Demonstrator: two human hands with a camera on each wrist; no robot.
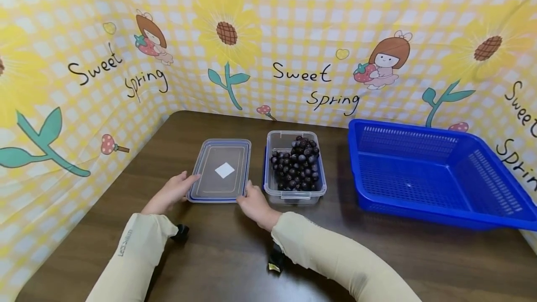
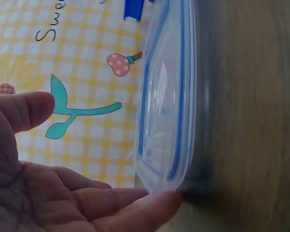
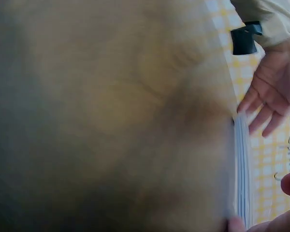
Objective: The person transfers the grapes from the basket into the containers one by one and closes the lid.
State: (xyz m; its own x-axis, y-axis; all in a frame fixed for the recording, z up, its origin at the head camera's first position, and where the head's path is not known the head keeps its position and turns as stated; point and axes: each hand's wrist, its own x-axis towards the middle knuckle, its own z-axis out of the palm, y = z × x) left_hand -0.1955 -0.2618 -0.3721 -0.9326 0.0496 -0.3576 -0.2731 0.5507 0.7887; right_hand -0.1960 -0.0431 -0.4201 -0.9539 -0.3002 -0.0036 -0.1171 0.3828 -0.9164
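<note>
Lid (image 1: 209, 186) lies level toward the desk's (image 1: 218, 250) far-left corner, beside the fruit (image 1: 299, 170) tub (image 1: 274, 141), left hand (image 1: 169, 192) and right hand (image 1: 257, 204) touching its near corners, fingers extended, thumbs off, probably to steady it evenly without clamping.

To the right of the clear lid (image 1: 209, 171), the blue basket (image 1: 419, 212) runs off the head view's edge! Below the lid, left-sleeve lettering (image 1: 125, 243) too small to read. Right wrist view: tabletop (image 3: 111, 121) beside the lid all blur, right hand (image 1: 258, 205) mostly cropped!
</note>
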